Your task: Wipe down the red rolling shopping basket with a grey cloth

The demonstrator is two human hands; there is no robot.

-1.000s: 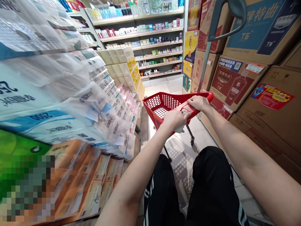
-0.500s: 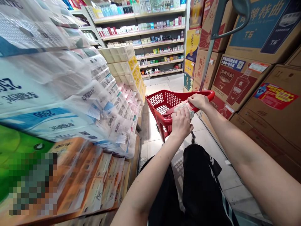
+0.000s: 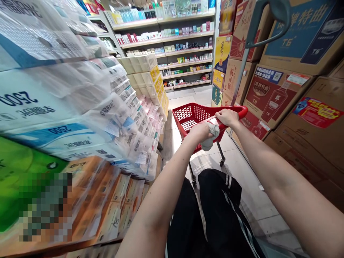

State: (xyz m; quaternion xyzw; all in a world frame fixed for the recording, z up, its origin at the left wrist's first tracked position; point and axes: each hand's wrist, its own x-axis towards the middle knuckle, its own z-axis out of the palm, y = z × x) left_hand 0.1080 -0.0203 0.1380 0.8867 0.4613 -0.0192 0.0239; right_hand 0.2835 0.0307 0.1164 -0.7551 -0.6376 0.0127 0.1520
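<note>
A red plastic shopping cart [image 3: 197, 110] with a lattice basket stands in front of my knees on thin metal legs. My right hand [image 3: 227, 117] is wrapped round the right part of its handle [image 3: 242, 111]. On the left part of the handle lies my left hand [image 3: 200, 133], closed on a crumpled pale grey cloth [image 3: 211, 138]. The cloth sticks out at the side of this hand and hangs below the bar. The fingertips of the left hand are hidden. The visible basket floor is bare red lattice.
Stacked tissue packs [image 3: 107, 104] and orange packets [image 3: 99, 200] line the left side. On the right, cardboard cartons [image 3: 279, 96] are piled, with a grey-handled pole [image 3: 243, 68] in front. Shelves [image 3: 185, 34] of small boxes and bottles close off the far end beyond pale floor tiles [image 3: 201, 91].
My left hand has slid left along the handle with the cloth, whose hanging end now shows. The cart sits a little further from my legs. My right hand keeps its grip.
</note>
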